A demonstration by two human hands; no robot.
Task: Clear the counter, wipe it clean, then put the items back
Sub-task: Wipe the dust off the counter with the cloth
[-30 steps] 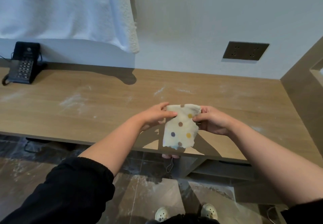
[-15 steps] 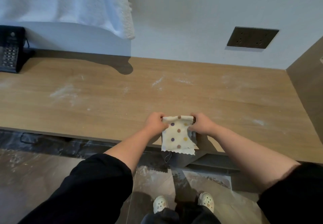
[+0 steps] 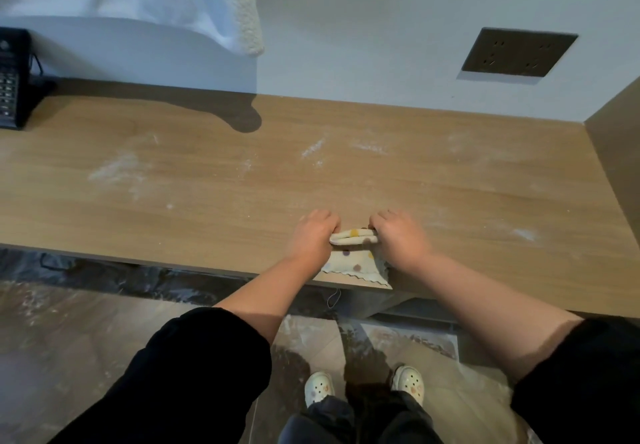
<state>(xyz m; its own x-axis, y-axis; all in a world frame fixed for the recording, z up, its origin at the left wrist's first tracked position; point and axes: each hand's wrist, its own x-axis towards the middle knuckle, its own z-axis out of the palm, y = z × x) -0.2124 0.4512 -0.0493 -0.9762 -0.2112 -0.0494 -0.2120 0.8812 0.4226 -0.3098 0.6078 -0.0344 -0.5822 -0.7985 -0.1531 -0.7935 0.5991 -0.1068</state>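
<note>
Both hands, left hand and right hand, pinch the folded polka-dot cloth at the wooden counter's near edge. Its overhanging hem could slip off; white powder smears farther left might scatter floorward.

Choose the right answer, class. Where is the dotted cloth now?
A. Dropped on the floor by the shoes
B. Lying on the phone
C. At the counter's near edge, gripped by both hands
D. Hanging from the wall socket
C: the cloth lies folded at the near edge of the counter, with the left hand and right hand gripping its ends.
</note>
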